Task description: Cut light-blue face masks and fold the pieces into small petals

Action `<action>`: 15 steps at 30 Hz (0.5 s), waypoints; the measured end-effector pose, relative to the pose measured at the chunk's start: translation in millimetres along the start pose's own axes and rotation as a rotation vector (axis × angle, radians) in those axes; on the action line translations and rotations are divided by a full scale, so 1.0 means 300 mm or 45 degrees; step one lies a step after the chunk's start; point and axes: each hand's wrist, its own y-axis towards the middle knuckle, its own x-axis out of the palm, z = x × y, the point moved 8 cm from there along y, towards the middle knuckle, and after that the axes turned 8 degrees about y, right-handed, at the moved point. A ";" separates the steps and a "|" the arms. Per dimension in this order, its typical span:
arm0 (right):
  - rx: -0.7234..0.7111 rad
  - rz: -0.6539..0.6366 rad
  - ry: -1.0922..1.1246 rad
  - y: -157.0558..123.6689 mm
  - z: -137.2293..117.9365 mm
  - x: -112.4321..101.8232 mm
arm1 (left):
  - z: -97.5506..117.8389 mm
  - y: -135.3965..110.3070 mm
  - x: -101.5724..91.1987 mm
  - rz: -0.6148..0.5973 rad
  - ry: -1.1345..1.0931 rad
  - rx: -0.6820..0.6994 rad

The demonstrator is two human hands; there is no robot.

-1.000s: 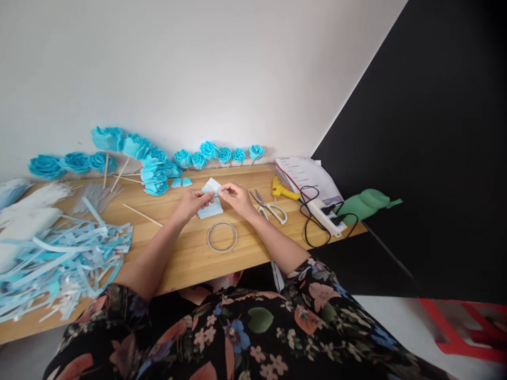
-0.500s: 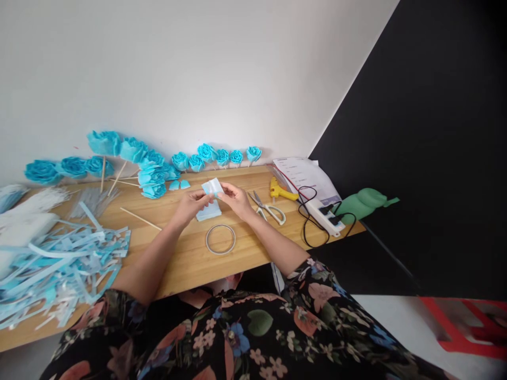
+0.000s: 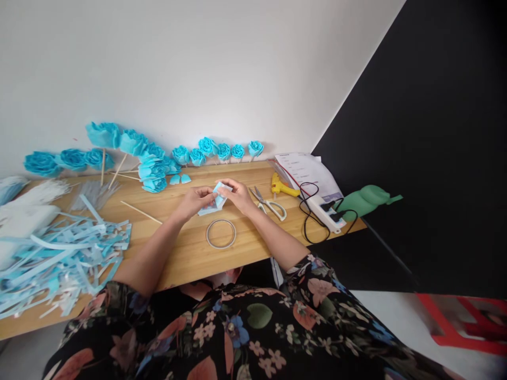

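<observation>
Between my fingertips is a small piece of light blue paper-like material [image 3: 221, 193], its upper edge bent over. My left hand [image 3: 197, 200] pinches its left side, and my right hand [image 3: 236, 195] grips the right side. Just under my hands, more light blue pieces [image 3: 209, 209] lie on the table, partly hidden. Nearer to me rests a roll of tape [image 3: 221, 234], a thin ring lying flat. A pair of scissors [image 3: 271, 205] with white handles lies to the right of my right hand.
Blue fabric-like roses [image 3: 152, 166] on sticks line the wall. Pale strips [image 3: 75, 253] heap up at the left. One wooden stick [image 3: 140, 211] lies left of my hands. At right are a yellow glue gun [image 3: 283, 184], a power strip [image 3: 327, 214] with black cables, papers [image 3: 309, 171] and a green object [image 3: 362, 203].
The piece between my hands, flatter and held up before, is now bent over, with my right fingers across its top. My hands have shifted slightly right, and the view has tilted a little.
</observation>
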 end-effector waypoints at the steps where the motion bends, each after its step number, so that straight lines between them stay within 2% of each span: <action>1: -0.005 0.004 -0.024 0.000 -0.002 -0.003 | -0.001 0.000 0.004 -0.015 0.019 -0.004; 6: -0.060 0.043 -0.084 0.003 0.001 -0.015 | 0.004 -0.002 0.008 -0.052 0.079 0.017; 11: -0.098 0.036 -0.073 0.002 -0.006 -0.010 | 0.003 -0.005 -0.003 -0.021 0.074 -0.020; 15: -0.189 0.023 -0.193 -0.006 -0.046 -0.003 | -0.013 -0.002 -0.015 0.036 0.010 -0.065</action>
